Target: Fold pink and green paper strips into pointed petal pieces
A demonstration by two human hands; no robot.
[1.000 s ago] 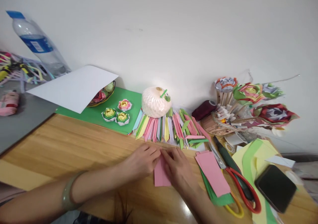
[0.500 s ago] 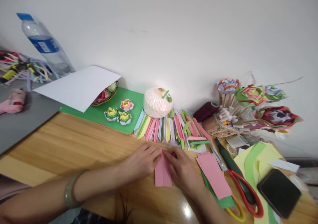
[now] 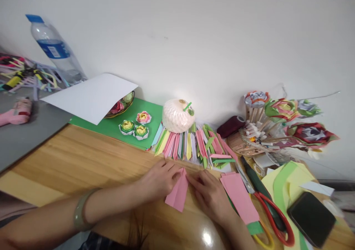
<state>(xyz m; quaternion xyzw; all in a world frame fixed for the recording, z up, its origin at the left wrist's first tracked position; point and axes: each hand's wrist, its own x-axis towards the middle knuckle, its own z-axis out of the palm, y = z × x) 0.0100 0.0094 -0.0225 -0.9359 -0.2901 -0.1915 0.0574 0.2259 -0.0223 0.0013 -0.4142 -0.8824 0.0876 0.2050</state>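
A pink paper strip (image 3: 178,194) lies slanted on the wooden table in front of me, with a lengthwise crease and a pointed far end. My left hand (image 3: 161,179) pinches its upper left edge between thumb and curled fingers. Beside the far right corner is my right hand (image 3: 211,192), its index finger stretched toward the tip and the other fingers loosely apart. Just to the right of that hand rest several pink paper rectangles (image 3: 240,197) over green paper (image 3: 255,228). Beyond both hands, folded coloured paper pieces (image 3: 177,146) stand packed in a row.
A white ball-shaped ornament (image 3: 178,115) sits behind the folded pieces. Red-and-yellow-handled scissors (image 3: 273,213), a black phone (image 3: 312,216) and paper flowers (image 3: 283,109) are at right. At left are a white sheet (image 3: 91,96), small paper lotuses (image 3: 127,127) and a water bottle (image 3: 52,48).
The pink strip's near end has swung left, so it now lies tilted. My right hand has let go of its tip and shifted right, while the left keeps its hold.
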